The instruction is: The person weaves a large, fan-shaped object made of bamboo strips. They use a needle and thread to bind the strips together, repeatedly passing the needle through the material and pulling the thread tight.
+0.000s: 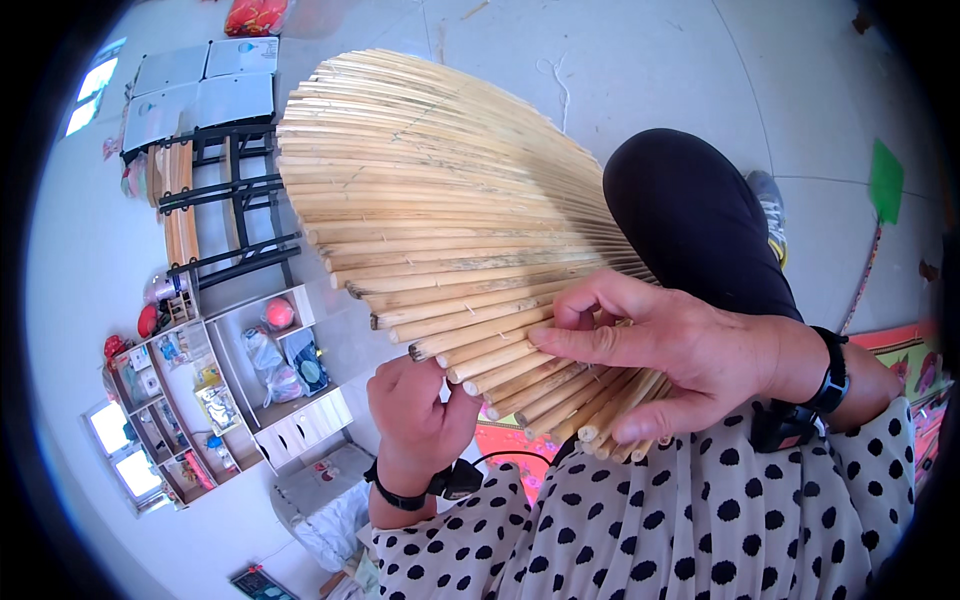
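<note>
A curved mat of pale straw-coloured stalks (450, 200), laid side by side, fans out across the middle and bends down toward my lap. A few stalk ends are darkened. Over its near right part lies my right hand (665, 350), with fingers curled and thumb pressed against the stalks, gripping them. At the lower left edge my left hand (420, 415) is closed like a fist, right against the stalk ends. What sits inside those fingers is hidden. My bent right knee (690, 210) in dark trousers stands against the mat's right side.
A thin white string (560, 85) lies on the tiled floor (660, 60) beyond the mat. On the right is a green fly swatter (885, 180). Shelves (185, 410), a black metal frame (235, 205) and white cabinets (205, 90) line the left. A patterned red cloth (510, 440) shows beneath me.
</note>
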`<control>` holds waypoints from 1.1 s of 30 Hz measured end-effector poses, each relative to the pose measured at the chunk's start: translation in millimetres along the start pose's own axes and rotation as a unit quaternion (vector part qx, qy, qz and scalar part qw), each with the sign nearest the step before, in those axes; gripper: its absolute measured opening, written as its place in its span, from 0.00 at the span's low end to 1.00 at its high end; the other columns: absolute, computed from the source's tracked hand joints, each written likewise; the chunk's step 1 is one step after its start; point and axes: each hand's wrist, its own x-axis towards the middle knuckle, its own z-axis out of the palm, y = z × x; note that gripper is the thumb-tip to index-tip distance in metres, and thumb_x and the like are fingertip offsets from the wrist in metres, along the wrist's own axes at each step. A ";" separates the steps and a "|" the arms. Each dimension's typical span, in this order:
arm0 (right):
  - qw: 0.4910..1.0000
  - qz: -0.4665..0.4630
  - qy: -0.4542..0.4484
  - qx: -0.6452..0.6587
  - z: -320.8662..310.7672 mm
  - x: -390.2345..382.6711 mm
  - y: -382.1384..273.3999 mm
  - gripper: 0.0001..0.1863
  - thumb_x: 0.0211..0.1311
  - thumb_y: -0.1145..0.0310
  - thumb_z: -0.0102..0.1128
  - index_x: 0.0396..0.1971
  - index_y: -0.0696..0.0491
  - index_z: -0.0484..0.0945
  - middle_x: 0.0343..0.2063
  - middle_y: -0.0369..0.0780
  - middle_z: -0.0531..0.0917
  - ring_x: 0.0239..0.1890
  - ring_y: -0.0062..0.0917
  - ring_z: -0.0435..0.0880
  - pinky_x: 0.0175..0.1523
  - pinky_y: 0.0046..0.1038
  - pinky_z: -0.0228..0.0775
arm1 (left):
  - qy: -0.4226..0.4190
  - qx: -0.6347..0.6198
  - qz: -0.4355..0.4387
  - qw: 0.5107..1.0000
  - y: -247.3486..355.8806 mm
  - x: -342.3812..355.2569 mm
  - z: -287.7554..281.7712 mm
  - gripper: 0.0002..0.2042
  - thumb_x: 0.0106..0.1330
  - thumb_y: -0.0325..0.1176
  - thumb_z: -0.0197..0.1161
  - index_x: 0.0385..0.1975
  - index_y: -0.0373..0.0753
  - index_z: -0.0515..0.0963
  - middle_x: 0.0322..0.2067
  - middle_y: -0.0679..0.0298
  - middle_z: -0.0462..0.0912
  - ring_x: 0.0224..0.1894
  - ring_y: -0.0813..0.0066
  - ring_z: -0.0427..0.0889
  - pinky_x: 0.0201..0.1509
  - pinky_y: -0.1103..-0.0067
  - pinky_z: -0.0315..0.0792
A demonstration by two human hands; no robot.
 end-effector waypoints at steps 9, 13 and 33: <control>0.998 0.018 -0.026 -0.050 -1.1 -0.5 -8.6 0.59 0.38 0.41 0.78 0.64 0.66 0.62 0.51 0.48 0.66 0.52 0.38 0.70 0.58 0.33 0.68 | 0.002 -0.089 -0.067 0.994 12.3 -0.4 0.5 0.06 0.54 0.21 0.64 0.30 0.34 0.76 0.21 0.58 0.81 0.20 0.60 0.80 0.23 0.75 0.71; 0.997 0.021 -0.025 -0.075 -2.0 0.3 -12.3 0.60 0.36 0.40 0.79 0.64 0.66 0.63 0.51 0.48 0.66 0.52 0.38 0.70 0.57 0.33 0.68 | -0.005 -0.120 -0.098 0.988 18.1 3.4 0.9 0.06 0.55 0.19 0.61 0.31 0.32 0.76 0.23 0.57 0.82 0.20 0.61 0.82 0.25 0.77 0.74; 0.969 0.095 -0.014 -0.229 7.2 -1.8 -44.2 0.49 0.44 0.60 0.75 0.66 0.61 0.61 0.56 0.50 0.67 0.55 0.43 0.73 0.58 0.33 0.70 | 0.109 -0.177 -0.211 0.955 21.1 5.9 -1.6 0.18 0.62 0.20 0.58 0.50 0.37 0.63 0.37 0.58 0.83 0.28 0.65 0.85 0.33 0.76 0.76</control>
